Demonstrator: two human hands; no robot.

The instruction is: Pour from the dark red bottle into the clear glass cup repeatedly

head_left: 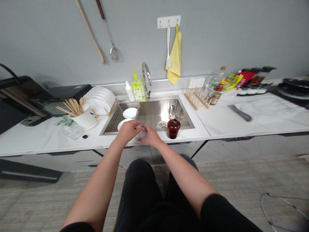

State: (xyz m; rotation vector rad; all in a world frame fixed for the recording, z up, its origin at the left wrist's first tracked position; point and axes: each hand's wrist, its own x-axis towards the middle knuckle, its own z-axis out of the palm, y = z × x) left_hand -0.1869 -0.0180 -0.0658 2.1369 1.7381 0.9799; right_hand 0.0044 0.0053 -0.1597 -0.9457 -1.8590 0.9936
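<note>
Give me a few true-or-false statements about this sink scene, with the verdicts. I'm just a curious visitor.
1. A yellow towel hangs on the wall. True.
2. The dark red jar lies on its side. False: it stands upright.
3. Wooden chopsticks stand in a white holder. True.
4. The left hand and right hand are far apart. False: they come together at a small clear object by the front of the sink.
</note>
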